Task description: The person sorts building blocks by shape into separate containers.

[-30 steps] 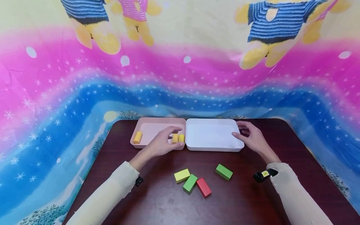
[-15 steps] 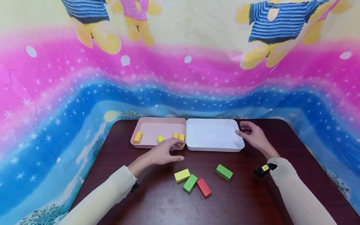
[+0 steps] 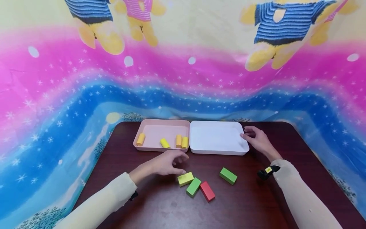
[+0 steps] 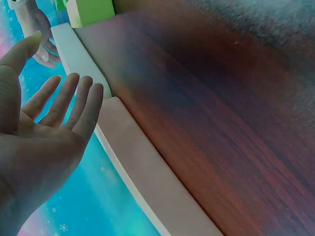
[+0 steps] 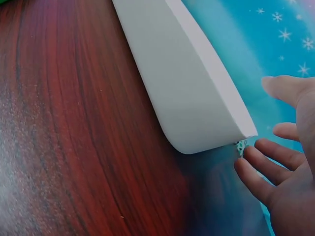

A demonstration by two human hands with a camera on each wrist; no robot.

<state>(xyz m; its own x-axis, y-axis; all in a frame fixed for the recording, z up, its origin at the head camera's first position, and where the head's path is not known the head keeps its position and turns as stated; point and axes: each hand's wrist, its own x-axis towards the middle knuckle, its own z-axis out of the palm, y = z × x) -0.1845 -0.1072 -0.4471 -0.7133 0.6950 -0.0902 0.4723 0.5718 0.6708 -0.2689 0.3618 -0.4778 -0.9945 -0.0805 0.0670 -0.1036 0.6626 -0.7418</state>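
My left hand (image 3: 167, 163) hovers in front of the pink tray, fingers relaxed and holding nothing. Its thumb tip comes right at the yellow rectangular block (image 3: 185, 179). Beside that block lie a green block (image 3: 193, 187) and a red block (image 3: 207, 191); another green block (image 3: 228, 176) sits apart to the right. Over at the right end of the white tray (image 3: 218, 152), my right hand (image 3: 258, 140) is held with loose, empty fingers near the rim. In the right wrist view its fingers (image 5: 266, 157) spread beside the tray's corner.
The pink tray (image 3: 154, 122) adjoins the white one along the back of the dark wooden table (image 3: 160, 203). Several yellow and orange cylinders lie inside it, such as an orange cylinder (image 3: 140, 139) at its left end. A patterned cloth (image 3: 183, 70) hangs behind.
My left hand has come out of the pink tray and moved forward toward the blocks, leaving a yellow cylinder behind in the tray. My right hand has shifted slightly right.
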